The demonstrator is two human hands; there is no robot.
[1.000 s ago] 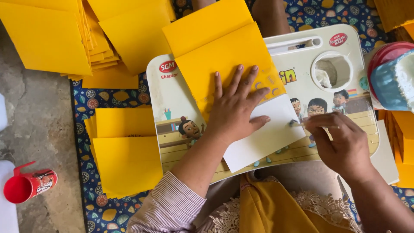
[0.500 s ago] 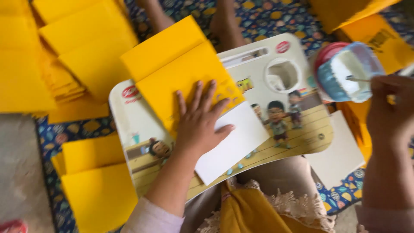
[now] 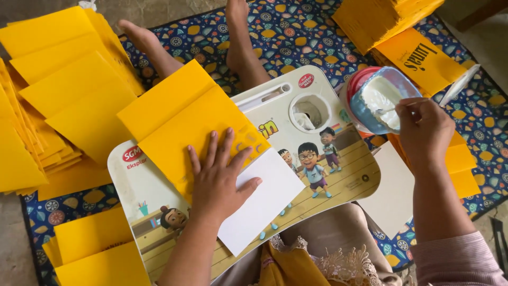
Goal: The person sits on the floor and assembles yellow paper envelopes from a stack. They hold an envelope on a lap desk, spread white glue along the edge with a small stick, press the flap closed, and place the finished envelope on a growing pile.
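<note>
My left hand (image 3: 221,179) lies flat, fingers spread, on a folded yellow paper sheet (image 3: 182,123) and the white sheet (image 3: 263,204) tucked under its lower edge. Both rest on a white lap tray (image 3: 346,175) printed with cartoon children, lying across my legs. My right hand (image 3: 423,130) is at the right, at the rim of a blue cup (image 3: 377,100) of white paste with a red lid under it. Its fingers pinch a thin stick that dips into the paste.
Stacks of yellow folded sheets (image 3: 58,100) lie at the left, more at the lower left (image 3: 98,249) and top right (image 3: 383,18). A patterned blue mat (image 3: 296,37) covers the floor. Another white sheet (image 3: 394,193) lies right of the tray. My bare feet reach forward.
My right hand left the lower right of the tray and went up to the paste cup, where it took hold of the stick. My left hand stayed pressed on the yellow sheet.
</note>
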